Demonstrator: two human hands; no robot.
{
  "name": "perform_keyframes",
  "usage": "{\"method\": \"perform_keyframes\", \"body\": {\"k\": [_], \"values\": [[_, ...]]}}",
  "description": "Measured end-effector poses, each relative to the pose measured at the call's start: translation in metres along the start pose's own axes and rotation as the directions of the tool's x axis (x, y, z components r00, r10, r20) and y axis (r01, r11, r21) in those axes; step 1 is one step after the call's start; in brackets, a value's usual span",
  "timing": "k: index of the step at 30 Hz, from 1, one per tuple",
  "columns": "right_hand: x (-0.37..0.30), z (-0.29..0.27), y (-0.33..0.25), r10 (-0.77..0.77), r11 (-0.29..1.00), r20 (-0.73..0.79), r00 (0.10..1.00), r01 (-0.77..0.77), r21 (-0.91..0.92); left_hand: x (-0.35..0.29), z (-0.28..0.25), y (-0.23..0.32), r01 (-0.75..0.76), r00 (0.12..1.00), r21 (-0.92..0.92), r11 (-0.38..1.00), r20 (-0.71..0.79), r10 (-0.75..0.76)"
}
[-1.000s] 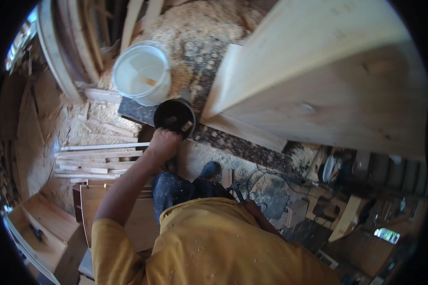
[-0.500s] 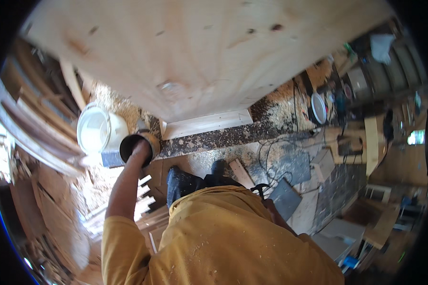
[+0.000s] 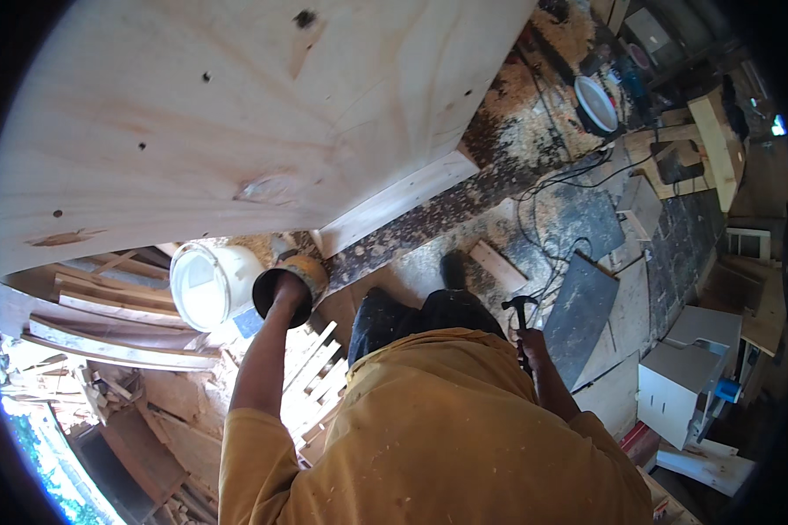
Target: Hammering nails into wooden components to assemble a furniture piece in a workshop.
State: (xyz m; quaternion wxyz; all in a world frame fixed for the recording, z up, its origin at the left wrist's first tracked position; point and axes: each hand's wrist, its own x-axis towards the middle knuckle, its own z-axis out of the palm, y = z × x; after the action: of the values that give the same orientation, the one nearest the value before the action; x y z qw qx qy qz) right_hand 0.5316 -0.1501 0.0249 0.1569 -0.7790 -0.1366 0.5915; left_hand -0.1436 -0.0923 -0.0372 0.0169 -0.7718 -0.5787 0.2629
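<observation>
My left hand (image 3: 289, 289) reaches down into a round, open-topped can (image 3: 312, 273), dark inside with a tan rim. Its fingers are out of sight below the can's edge. A white plastic bucket (image 3: 236, 273) stands just left of the can. My right hand (image 3: 531, 343) is wrapped round the handle of a hammer (image 3: 518, 303), held beside my body with its dark head up. In front of me rises a large pale wooden panel (image 3: 263, 114) with knots and dark spots. A plain wood strip (image 3: 394, 203) runs along its lower edge.
Sawdust covers the dark bench (image 3: 499, 175), where a white-rimmed tub (image 3: 595, 105) stands. Black cables (image 3: 534, 219) trail across the floor near a short board (image 3: 499, 265) and a dark sheet (image 3: 591, 306). Stacked timber (image 3: 123, 324) lies left; a white cabinet (image 3: 683, 376) stands right.
The view has turned, so the panel now slants up to the left. My right hand and the hammer show more fully, further from my body. My left hand is still inside the can.
</observation>
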Motion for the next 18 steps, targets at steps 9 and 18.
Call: {"method": "perform_keyframes", "body": {"k": [9, 18], "values": [[-0.050, 0.028, -0.068, -0.430, 0.884, -0.042, 0.902, 0.430, 0.181, -0.023, -0.309, -0.010, 0.280, 0.926, -0.638, 0.717, 0.376, -0.027], [-0.047, 0.139, -0.137, -0.458, 0.681, 0.002, 0.889, 0.349, 0.643, 0.086, -0.346, 0.082, -0.498, 0.842, -0.003, 0.867, -0.240, 0.483]]}}
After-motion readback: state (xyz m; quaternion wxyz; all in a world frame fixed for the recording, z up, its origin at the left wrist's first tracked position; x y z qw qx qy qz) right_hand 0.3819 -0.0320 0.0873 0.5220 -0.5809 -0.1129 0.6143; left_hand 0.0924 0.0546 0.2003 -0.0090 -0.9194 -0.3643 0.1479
